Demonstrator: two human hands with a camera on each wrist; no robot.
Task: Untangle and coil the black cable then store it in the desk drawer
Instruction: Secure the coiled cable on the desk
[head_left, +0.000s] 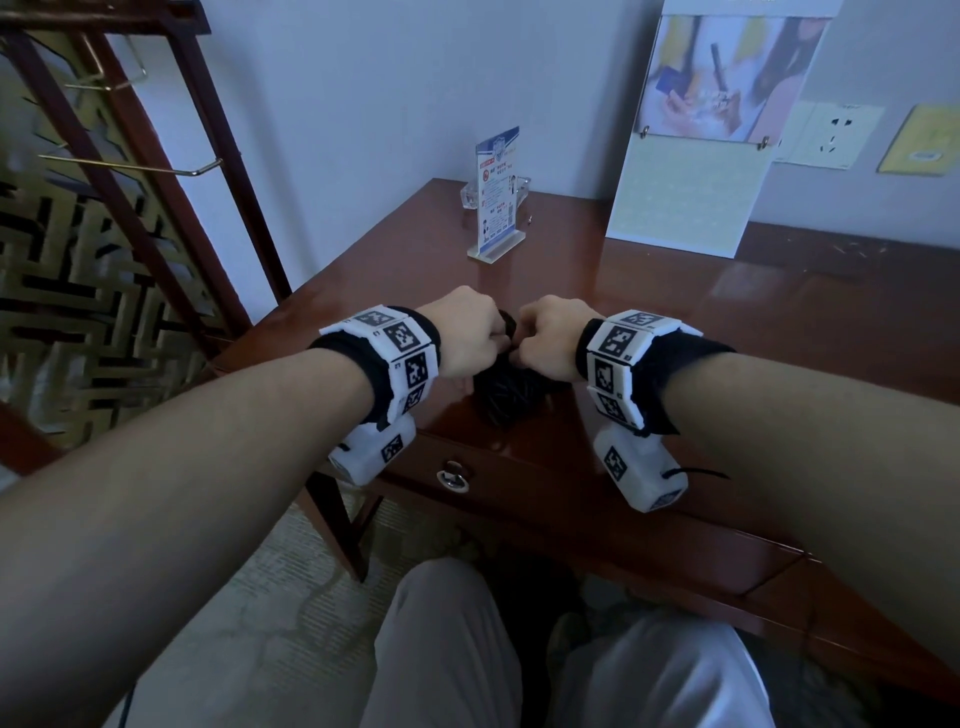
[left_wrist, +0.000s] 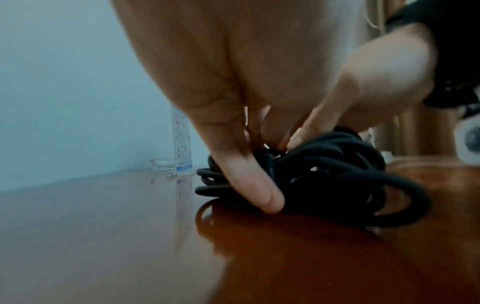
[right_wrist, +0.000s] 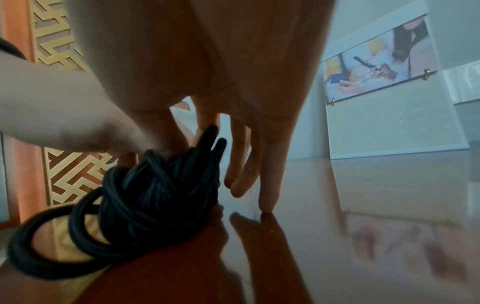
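The black cable (head_left: 506, 397) lies as a tangled bundle on the red-brown desk (head_left: 727, 322), near its front edge. My left hand (head_left: 470, 338) and right hand (head_left: 553, 335) meet over it, knuckles up and fingers curled down into the top strands. In the left wrist view one left finger (left_wrist: 249, 183) presses the side of the cable (left_wrist: 324, 174). In the right wrist view my right hand (right_wrist: 207, 123) pinches a raised loop of the cable (right_wrist: 155, 195), and its little finger touches the desk. The desk drawer (head_left: 453, 477) with a ring pull sits shut just below the bundle.
An acrylic sign stand (head_left: 497, 200) and a glass dish (head_left: 475, 195) stand at the back of the desk. A tall calendar (head_left: 696, 171) leans on the wall at the back right. A wood and gold lattice screen (head_left: 78, 260) stands left of the desk. My knees are under the front edge.
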